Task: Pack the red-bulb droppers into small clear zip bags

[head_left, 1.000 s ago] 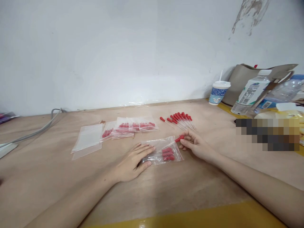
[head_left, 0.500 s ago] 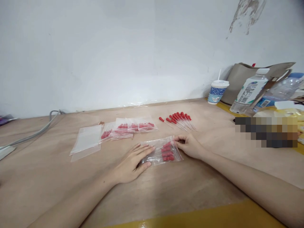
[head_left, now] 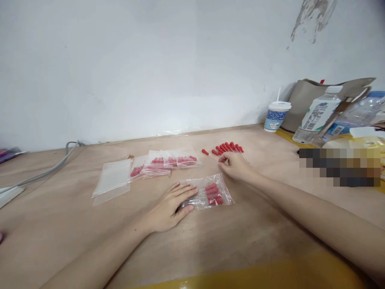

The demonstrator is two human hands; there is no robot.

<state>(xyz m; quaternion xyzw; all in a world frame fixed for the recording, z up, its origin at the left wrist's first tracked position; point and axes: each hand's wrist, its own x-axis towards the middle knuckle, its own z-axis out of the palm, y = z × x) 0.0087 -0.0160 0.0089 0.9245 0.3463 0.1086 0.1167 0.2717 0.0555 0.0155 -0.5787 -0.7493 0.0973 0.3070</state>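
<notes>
The right hand [head_left: 233,165] is leaving the clear bag [head_left: 221,190] for the loose red-bulbed droppers [head_left: 227,147], half curling; I can't tell if it's gripping one. The spread left hand [head_left: 171,206] is pinning the bag on the surface [head_left: 192,249]; easing up could be letting it slip.

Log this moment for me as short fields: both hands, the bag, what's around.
left hand: palm down on the clear bag
right hand: fingers curled at the loose droppers; grip unclear
bag contents: bagged droppers, red bulbs toward the red-striped edge
behind bag: overlapping filled bags; flat bags left of them
far right: lidded cup, labelled bottle
</notes>
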